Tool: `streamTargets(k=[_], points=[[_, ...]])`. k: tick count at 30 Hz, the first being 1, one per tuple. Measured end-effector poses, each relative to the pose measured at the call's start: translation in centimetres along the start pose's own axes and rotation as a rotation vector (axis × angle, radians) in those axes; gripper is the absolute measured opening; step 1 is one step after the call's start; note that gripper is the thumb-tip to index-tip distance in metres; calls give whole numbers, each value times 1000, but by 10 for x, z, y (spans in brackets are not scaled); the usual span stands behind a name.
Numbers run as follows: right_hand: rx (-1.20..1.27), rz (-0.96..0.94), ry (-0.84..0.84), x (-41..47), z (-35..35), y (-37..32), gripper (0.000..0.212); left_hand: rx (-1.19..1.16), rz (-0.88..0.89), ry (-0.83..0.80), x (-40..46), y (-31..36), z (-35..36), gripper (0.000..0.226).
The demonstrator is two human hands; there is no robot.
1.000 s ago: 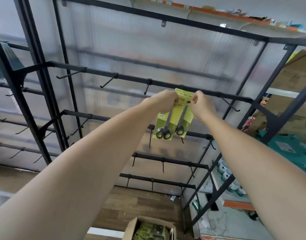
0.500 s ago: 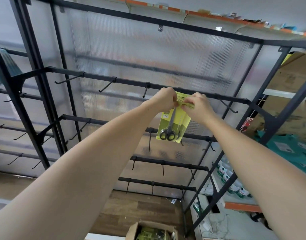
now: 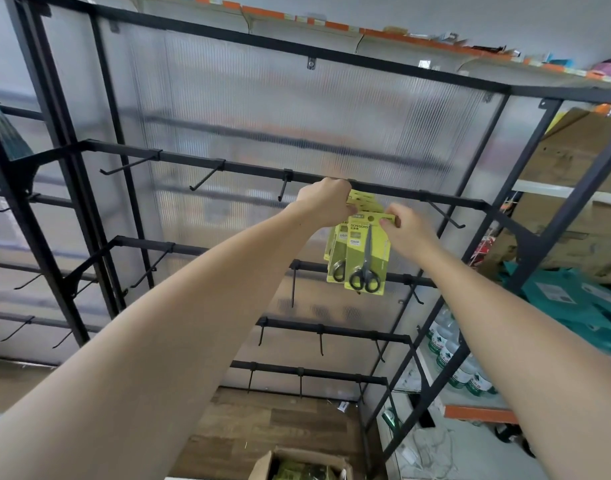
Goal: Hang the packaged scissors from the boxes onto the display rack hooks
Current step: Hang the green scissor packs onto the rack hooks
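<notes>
Brown cardboard sits nearest, at the bottom edge: an open box (image 3: 299, 464) on the wooden floor with more yellow-green packs inside it. Above it both forearms reach up and away toward the black display rack (image 3: 394, 188). The right hand (image 3: 406, 228) pinches the top right corner of the front scissors pack (image 3: 366, 252), thumb on its face near the hang hole, so it is closed on that card. The left hand (image 3: 326, 202) is curled at the top of the other yellow packs (image 3: 337, 252) just behind, right under the upper bar; its fingers are hidden behind the knuckles, so whether it grips those cards or the hook I cannot tell for sure, though it looks closed on the cards' tops. The hook that carries them is covered by the hands. The packs hang upright, slightly fanned, between the upper bar and the next bar down. My judgement of the risk: the front card's hole may miss the hook tip, since the hands block the view of it, and letting go too soon would drop the pack to the floor. Pushing the stack back hard could also bend the thin card at the hole. Farther off, empty hooks (image 3: 207, 176) line the bars to the left, against the ribbed translucent panel (image 3: 262, 109).
</notes>
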State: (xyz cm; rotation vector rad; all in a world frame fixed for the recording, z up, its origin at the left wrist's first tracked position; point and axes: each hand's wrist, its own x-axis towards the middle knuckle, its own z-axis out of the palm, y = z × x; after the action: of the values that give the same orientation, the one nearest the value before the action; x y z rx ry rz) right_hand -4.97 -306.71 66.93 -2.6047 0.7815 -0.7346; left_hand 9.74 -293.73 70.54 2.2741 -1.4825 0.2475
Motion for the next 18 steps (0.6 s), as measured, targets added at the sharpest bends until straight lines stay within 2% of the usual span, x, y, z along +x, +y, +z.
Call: streamTargets(k=[3, 10, 16, 18], points=[[4, -17, 4, 2, 2, -9, 17, 22, -2, -24, 1, 0, 1, 28], [-71, 95, 5, 4, 6, -27, 26, 65, 2, -30, 0, 2, 3, 27], [-84, 158, 64, 6, 8, -26, 12, 98, 13, -61, 0, 1, 5, 27], [-118, 208, 67, 8, 9, -25, 17, 97, 14, -71, 0, 0, 7, 26]])
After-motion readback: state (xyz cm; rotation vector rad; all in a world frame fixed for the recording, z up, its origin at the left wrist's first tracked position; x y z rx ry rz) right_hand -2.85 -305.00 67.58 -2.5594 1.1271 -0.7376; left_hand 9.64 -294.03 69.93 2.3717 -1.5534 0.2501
